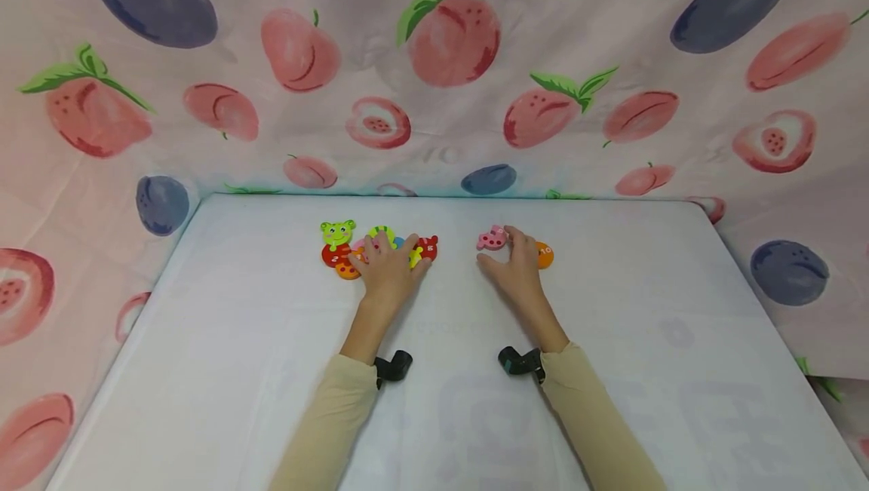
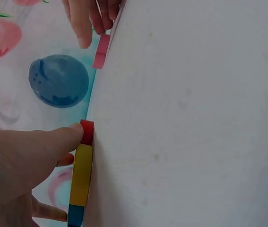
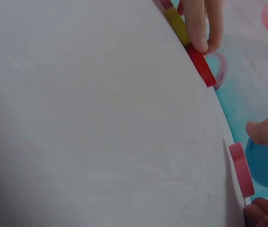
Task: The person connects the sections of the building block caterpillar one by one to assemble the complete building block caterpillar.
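Observation:
Puzzle pieces joined in a caterpillar shape lie at the far side of the table, with a green smiling head [image 1: 337, 232] at the left end and a red piece [image 1: 427, 247] at the right end. My left hand [image 1: 385, 272] rests over this chain, fingers spread, covering its middle; its thumb touches the red piece near the yellow one [image 2: 82, 175]. A loose pink dotted piece [image 1: 492, 237] lies right of the chain. Around it my right hand [image 1: 519, 265] has thumb and fingers apart; the thumb [image 3: 266, 135] is off the piece. An orange piece numbered 10 [image 1: 545, 255] is partly hidden behind that hand.
The white table [image 1: 434, 415] reaches back to a fruit-print cloth [image 1: 434, 129] hanging behind it. Each wrist wears a black camera, one at the left wrist [image 1: 394, 366] and one at the right wrist [image 1: 521, 361].

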Tool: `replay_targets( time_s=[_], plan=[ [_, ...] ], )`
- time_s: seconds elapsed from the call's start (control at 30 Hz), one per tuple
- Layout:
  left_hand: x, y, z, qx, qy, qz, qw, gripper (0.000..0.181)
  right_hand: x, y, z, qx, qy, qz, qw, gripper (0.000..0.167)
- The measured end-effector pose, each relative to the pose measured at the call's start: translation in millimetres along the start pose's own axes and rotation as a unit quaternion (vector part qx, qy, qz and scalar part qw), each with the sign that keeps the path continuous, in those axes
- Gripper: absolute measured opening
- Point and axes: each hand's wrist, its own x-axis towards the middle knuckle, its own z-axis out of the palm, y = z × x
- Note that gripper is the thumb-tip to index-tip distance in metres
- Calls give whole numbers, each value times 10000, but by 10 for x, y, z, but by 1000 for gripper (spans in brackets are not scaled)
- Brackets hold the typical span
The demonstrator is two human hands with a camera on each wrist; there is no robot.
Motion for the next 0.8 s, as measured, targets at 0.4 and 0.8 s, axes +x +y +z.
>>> replay_targets(
  time_s=[0.4,0.8],
  plan=[
    [-21,3,3,-3,250,55,9997,59,259,-43,114,-651,194,429,9968,91],
    [-21,3,-5,-117,170,5,9998,58,249,0,177,-587,444,392,9965,77]
  ],
)
